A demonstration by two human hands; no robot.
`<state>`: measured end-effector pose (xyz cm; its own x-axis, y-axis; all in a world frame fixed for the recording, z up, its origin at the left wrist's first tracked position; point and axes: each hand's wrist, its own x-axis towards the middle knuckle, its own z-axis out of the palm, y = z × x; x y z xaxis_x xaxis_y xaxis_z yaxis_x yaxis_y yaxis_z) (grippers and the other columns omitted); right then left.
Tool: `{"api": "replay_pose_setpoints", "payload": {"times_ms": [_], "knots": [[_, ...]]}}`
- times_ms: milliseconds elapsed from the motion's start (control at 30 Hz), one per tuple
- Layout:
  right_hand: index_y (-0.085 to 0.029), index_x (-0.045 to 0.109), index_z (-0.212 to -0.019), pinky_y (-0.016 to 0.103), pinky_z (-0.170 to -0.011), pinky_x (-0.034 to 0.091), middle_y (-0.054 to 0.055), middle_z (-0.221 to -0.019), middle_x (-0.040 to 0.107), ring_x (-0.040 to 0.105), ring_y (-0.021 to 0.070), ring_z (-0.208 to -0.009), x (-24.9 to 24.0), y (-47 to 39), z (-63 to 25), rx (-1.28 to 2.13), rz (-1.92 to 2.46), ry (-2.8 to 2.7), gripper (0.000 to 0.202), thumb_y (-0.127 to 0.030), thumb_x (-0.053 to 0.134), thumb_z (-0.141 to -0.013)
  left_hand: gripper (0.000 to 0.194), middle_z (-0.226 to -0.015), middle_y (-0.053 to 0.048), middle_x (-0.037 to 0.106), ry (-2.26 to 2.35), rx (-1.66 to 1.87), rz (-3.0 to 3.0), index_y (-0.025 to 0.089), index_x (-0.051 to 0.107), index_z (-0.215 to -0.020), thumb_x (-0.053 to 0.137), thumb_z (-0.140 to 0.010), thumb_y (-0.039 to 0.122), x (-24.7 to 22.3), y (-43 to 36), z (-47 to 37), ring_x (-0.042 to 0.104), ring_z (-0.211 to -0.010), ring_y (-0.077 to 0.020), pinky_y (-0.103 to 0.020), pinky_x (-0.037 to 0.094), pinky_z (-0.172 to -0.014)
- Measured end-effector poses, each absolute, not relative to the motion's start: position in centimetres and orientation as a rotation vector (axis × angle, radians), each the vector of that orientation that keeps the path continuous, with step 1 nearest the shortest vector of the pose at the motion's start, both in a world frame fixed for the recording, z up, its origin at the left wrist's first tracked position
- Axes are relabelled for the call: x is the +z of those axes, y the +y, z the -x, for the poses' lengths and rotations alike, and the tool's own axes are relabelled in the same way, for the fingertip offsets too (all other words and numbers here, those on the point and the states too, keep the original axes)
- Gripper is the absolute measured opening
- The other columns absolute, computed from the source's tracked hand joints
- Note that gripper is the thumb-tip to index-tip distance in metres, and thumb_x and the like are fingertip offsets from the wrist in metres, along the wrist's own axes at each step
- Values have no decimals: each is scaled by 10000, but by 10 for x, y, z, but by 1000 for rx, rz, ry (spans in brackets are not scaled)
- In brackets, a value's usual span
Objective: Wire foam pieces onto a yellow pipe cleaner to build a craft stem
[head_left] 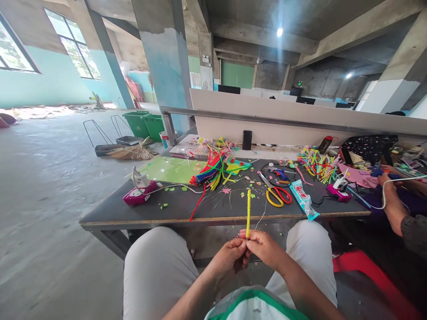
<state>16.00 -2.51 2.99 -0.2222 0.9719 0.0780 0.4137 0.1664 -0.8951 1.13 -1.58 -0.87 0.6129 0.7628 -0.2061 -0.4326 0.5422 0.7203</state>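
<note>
My left hand [230, 254] and right hand [267, 250] pinch the pipe cleaner [248, 211] low, the best hold: it's likely light, soft, bendy.

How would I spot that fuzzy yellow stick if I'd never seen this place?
Find the dark table, then look just below its near edge, where the person's left hand and right hand meet. A straight, fuzzy yellow stick rises from between them. Unlike the many-coloured bundle lying on the table, it is single and held upright.
</note>
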Motion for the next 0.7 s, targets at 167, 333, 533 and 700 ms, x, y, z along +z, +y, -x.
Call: {"api": "replay_pose_setpoints", "payload": {"times_ms": [167, 333, 533, 700], "knots": [[-216, 677, -1106, 426, -967, 450, 78, -1220, 633, 588, 246, -1122, 30, -25, -168, 1064, 1283, -1831, 321, -210, 526, -822, 312, -637, 3, 530, 547, 702, -678, 109, 595, -706, 778, -647, 354, -3, -16, -8, 432, -471, -50, -202, 316, -485], [-191, 666, -1126, 417, -1024, 394, 97, -1258, 605, 549, 248, -1171, 32, -26, -167, 1045, 1281, -1886, 324, -276, 560, -831, 353, -543, 26, 504, 601, 736, -763, 132, 555, -708, 756, -646, 416, -12, -15, -13, 429, -444, -67, -210, 299, -464], [-204, 694, -1074, 421, -1005, 404, 86, -1253, 608, 560, 257, -1145, 28, -25, -165, 1163, 1251, -1765, 309, -362, 549, -853, 425, -531, 41, 493, 661, 789, -836, 162, 478, -643, 699, -665, 525, -16, -16, -19, 451, -424, -77, -214, 286, -433], [-211, 719, -1015, 405, -868, 493, 70, -1057, 685, 655, 217, -869, 20, -20, -168, 1386, 1114, -1548, 335, -440, 639, -784, 453, -520, 46, 483, 693, 802, -876, 156, 491, -618, 713, -630, 551, -20, -12, -19, 455, -415, -76, -214, 306, -420]]}}
